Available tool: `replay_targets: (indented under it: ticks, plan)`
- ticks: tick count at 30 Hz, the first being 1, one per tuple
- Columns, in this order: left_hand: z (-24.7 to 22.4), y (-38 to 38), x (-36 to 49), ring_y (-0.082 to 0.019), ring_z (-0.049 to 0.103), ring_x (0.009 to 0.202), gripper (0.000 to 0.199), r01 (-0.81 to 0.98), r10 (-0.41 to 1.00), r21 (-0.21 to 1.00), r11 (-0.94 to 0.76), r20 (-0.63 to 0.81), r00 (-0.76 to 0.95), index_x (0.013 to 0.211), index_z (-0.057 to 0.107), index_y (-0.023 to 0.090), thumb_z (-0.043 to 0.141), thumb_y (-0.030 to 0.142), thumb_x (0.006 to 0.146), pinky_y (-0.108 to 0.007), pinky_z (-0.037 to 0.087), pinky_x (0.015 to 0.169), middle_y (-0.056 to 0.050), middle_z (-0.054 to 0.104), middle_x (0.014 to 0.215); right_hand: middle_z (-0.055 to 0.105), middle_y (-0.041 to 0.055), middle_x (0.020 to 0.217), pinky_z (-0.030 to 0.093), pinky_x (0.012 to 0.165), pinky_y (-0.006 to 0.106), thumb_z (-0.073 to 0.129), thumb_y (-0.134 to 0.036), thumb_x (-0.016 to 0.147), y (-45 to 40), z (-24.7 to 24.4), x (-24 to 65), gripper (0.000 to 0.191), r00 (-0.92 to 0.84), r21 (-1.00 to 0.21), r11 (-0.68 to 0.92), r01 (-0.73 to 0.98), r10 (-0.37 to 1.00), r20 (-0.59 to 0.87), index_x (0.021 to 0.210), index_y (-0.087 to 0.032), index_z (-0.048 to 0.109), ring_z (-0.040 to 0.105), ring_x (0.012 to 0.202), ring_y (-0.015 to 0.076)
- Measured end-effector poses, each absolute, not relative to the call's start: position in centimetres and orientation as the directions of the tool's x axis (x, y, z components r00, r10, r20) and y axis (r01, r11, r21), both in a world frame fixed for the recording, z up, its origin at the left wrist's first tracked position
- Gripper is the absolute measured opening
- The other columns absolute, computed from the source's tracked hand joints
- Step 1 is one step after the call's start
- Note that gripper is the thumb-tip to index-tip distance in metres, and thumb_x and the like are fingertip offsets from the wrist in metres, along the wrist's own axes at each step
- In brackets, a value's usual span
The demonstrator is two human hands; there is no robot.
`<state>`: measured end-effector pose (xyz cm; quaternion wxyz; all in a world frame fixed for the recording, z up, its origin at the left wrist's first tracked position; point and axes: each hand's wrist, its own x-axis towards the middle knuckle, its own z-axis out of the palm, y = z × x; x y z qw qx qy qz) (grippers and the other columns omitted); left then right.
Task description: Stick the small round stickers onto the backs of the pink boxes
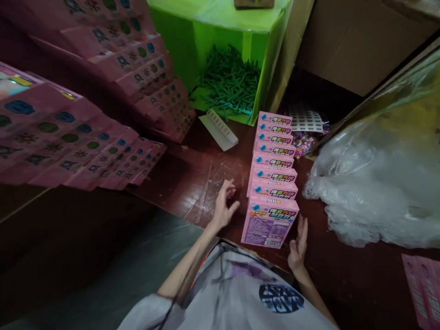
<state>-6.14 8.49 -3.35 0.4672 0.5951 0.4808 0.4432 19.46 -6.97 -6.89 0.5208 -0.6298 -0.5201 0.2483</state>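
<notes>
Both left hand point(225, 207) and right hand point(298, 248) are held with the grip apart, on either side of the near end of a row of pink boxes point(273, 178) lined up on the desk point(222, 166); beyond, a folded white card point(219, 131) is laid before a green box point(177, 41) partly filled with green sticks point(234, 83)

Right of the pink box row point(274, 175), plastic bags point(385, 192) run off the edge; left of it, box stacks point(68, 144) are cut off; its small print point(263, 230) blurs.
</notes>
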Motion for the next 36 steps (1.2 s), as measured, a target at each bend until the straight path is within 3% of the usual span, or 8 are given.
replay_targets:
  ticks: [5,10,16,21,23,26,32,36]
  plan:
    - [0.4,23.1,-6.4,-0.032,0.040,0.138,0.049,0.553,0.936,0.774,-0.309,0.351,0.032,0.139,0.049,0.017,0.049,0.029,0.092,-0.049,0.028,0.118,-0.016,0.045,0.148,0.022,0.0198,0.162,0.018,0.120,0.063,0.042,-0.053,0.096,-6.2,-6.3,19.2,0.075,0.396,-0.906,0.140,0.400,0.865,0.308,0.157,-0.019,0.015,0.021,0.151,0.0334]
    - [2.0,34.4,-6.2,-0.036,0.028,0.145,0.039,0.749,0.902,0.503,-0.430,0.264,0.341,0.110,0.067,0.013,0.044,0.001,0.081,-0.067,0.005,0.117,-0.014,0.050,0.147,0.032,0.0215,0.157,0.027,0.116,0.064,0.040,-0.043,0.097,-6.0,-6.4,18.8,0.063,0.545,-0.882,0.110,0.458,0.750,0.376,0.152,-0.018,0.024,0.031,0.148,0.0328]
    - [5.8,33.3,-8.2,-0.034,0.060,0.113,0.019,0.694,0.844,0.481,-0.536,0.314,0.435,0.074,0.067,0.018,0.053,0.010,0.084,-0.068,0.000,0.117,-0.010,0.071,0.088,0.047,0.0202,0.144,0.036,0.110,0.065,0.054,-0.034,0.092,-5.7,-4.4,19.8,0.056,0.692,-0.840,0.042,0.540,0.547,0.472,0.143,-0.019,0.038,0.045,0.137,0.0347]
    - [13.8,23.6,-10.2,-0.031,0.060,0.116,0.021,0.587,0.754,0.479,-0.653,0.481,0.447,0.099,0.071,0.024,0.056,0.038,0.092,-0.063,0.011,0.119,-0.004,0.070,0.096,0.064,0.0102,0.118,0.043,0.106,0.062,0.069,-0.020,0.082,-1.6,6.5,19.1,0.036,0.381,-0.560,0.306,0.770,0.484,0.788,0.118,-0.023,0.061,0.060,0.117,0.0316]
    - [16.2,19.9,-9.8,-0.034,0.058,0.120,0.024,0.487,0.752,0.584,-0.650,0.401,0.523,0.105,0.068,0.022,0.058,0.038,0.091,-0.065,0.019,0.116,-0.004,0.068,0.101,0.060,0.0060,0.127,0.041,0.109,0.063,0.076,-0.028,0.079,0.9,12.0,17.1,0.054,0.254,-0.479,0.467,0.743,0.466,0.848,0.129,-0.031,0.055,0.056,0.123,0.0326]
    - [18.6,16.1,-8.4,-0.034,0.062,0.116,0.021,0.350,0.765,0.764,-0.542,0.276,0.582,0.103,0.066,0.022,0.059,0.037,0.090,-0.061,0.035,0.109,-0.003,0.068,0.097,0.044,0.0029,0.149,0.041,0.112,0.055,0.082,-0.041,0.075,4.1,18.1,13.4,0.086,0.187,-0.587,0.566,0.578,0.609,0.771,0.147,-0.036,0.034,0.043,0.138,0.0327]
    - [21.4,12.2,-7.9,-0.025,0.070,0.084,0.045,0.314,0.713,0.771,-0.553,0.244,0.657,0.113,0.064,0.023,0.077,0.040,0.074,-0.041,0.054,0.087,0.000,0.071,0.086,0.067,-0.0035,0.073,0.058,0.069,0.032,0.070,-0.036,0.087,5.1,18.2,12.6,0.015,0.347,-0.852,0.363,0.378,0.797,0.494,0.083,-0.021,0.067,0.062,0.064,0.0146]
    - [19.6,11.9,-8.9,-0.017,0.067,0.068,0.015,0.391,0.736,0.740,-0.547,0.202,0.646,0.092,0.069,0.019,0.064,0.031,0.085,-0.027,0.052,0.065,-0.001,0.073,0.080,0.072,0.0058,0.095,0.061,0.071,0.037,0.072,-0.036,0.085,3.6,15.5,15.6,0.022,0.444,-0.806,0.312,0.504,0.707,0.551,0.098,-0.019,0.066,0.070,0.079,0.0218]
